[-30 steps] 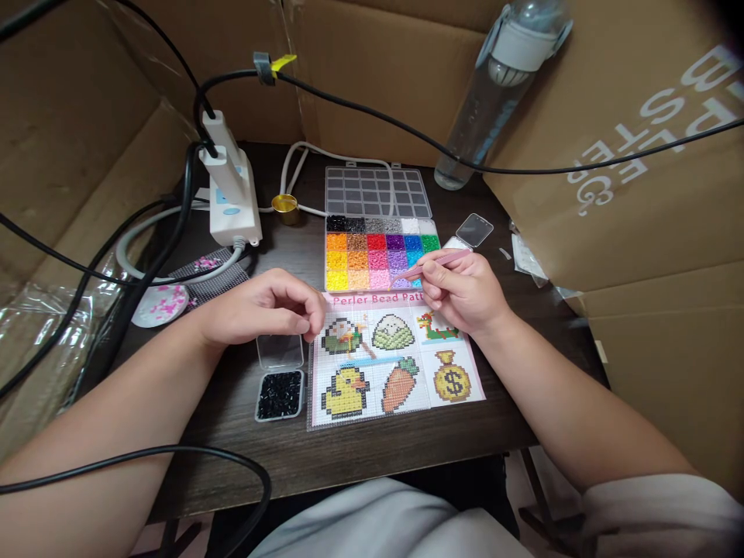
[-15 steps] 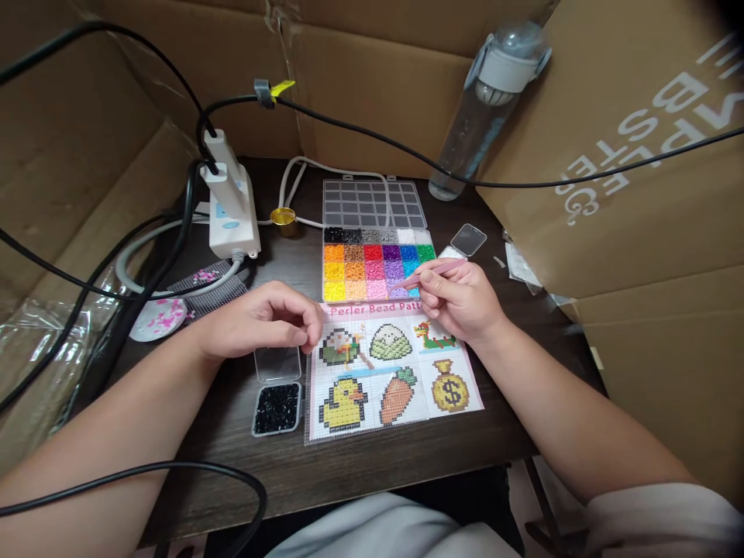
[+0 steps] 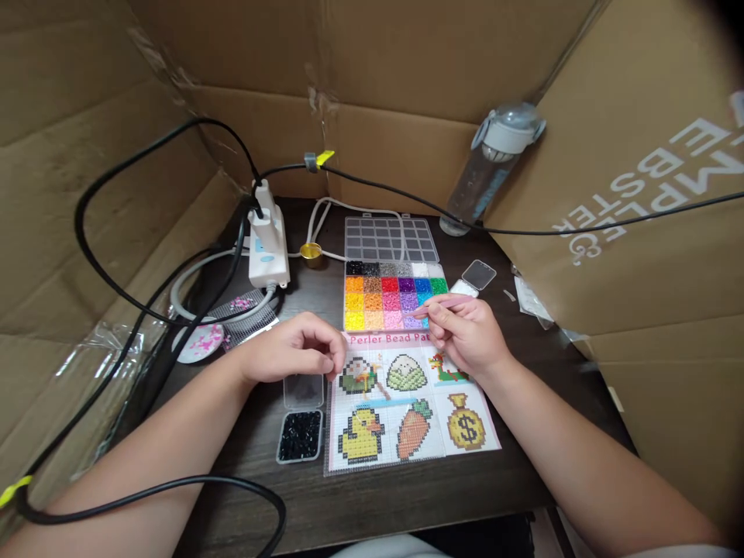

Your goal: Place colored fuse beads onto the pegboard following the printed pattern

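My right hand (image 3: 470, 333) is closed round pink tweezers (image 3: 446, 304), whose tips are over the light purple beads in the open bead box (image 3: 388, 301). That box holds many colours of small beads in compartments. My left hand (image 3: 305, 349) is loosely curled at the upper left edge of the pattern sheet (image 3: 387, 397); I see nothing in its fingers. The sheet shows pixel pictures, among them a duck, a carrot and a money bag, under a clear pegboard. Beside its left edge, a small open case (image 3: 299, 436) holds black beads.
A power strip (image 3: 269, 252) with black cables stands at the left, near a small gold cup (image 3: 311, 253). Pink beads lie on a white dish (image 3: 198, 341). A water bottle (image 3: 491, 167) leans in the back corner. Cardboard walls surround the table; a cable (image 3: 401, 191) crosses above it.
The camera view has tilted up, so everything sits lower and further right in the picture. My hands keep nearly the same places over the table, with the tweezers still at the purple beads.
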Tool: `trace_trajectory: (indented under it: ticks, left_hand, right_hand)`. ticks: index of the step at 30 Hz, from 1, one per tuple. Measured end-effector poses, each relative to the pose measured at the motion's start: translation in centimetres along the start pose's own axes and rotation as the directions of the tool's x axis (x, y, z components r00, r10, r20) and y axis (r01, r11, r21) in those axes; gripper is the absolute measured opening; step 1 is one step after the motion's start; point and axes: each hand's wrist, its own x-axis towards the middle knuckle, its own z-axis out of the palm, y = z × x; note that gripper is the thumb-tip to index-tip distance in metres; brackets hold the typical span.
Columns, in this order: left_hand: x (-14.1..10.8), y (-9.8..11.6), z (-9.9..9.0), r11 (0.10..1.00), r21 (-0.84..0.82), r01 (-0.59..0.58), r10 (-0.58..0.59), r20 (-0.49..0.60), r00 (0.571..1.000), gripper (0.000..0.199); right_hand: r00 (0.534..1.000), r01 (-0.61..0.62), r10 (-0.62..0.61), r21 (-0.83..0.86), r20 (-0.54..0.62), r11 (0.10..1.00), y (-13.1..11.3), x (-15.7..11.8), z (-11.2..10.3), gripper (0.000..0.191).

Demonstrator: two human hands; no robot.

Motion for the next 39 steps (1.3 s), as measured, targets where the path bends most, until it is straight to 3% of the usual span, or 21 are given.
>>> trace_trajectory:
  ticks: [6, 14, 19, 24, 33, 36, 39]
  left_hand:
    - [-0.2, -0.2, 0.1, 0.998, -0.050, 0.035, -0.036, -0.010, 0.999, 0.014]
    - [-0.3, -0.4, 0.2, 0.997, -0.076, 0.012, -0.013, -0.012, 1.000, 0.013]
    - [-0.3, -0.5, 0.3, 0.993, -0.113, 0.047, -0.048, -0.006, 0.999, 0.012]
    - [-0.1, -0.7, 0.3, 0.991, -0.127, 0.051, -0.051, 0.003, 0.999, 0.008]
    - [-0.2, -0.4, 0.2, 0.993, -0.109, 0.050, -0.050, 0.004, 0.999, 0.011]
    - [-0.2, -0.2, 0.1, 0.996, -0.084, 0.041, -0.041, 0.005, 0.999, 0.011]
    - [-0.2, -0.2, 0.0, 0.997, -0.067, 0.032, -0.031, 0.006, 0.999, 0.011]
  right_hand:
    - [0.996, 0.054, -0.064, -0.135, -0.069, 0.989, 0.1, -0.3, 1.4, 0.017]
    - [0.989, 0.072, -0.113, -0.347, -0.099, 0.935, -2.2, 0.8, 5.1, 0.013]
    - [0.982, 0.110, -0.161, -0.396, -0.097, 0.912, -0.6, 2.2, 6.4, 0.010]
    - [0.978, 0.143, -0.199, -0.508, -0.057, 0.849, 0.8, 2.5, 6.3, 0.012]
    - [0.971, 0.141, -0.220, -0.517, -0.094, 0.844, -0.7, 2.4, 5.2, 0.011]
    - [0.967, 0.187, -0.240, -0.418, -0.078, 0.889, -1.8, 2.6, 4.1, 0.014]
    - [0.973, 0.175, -0.197, -0.172, -0.122, 0.970, -3.2, 2.7, 2.7, 0.018]
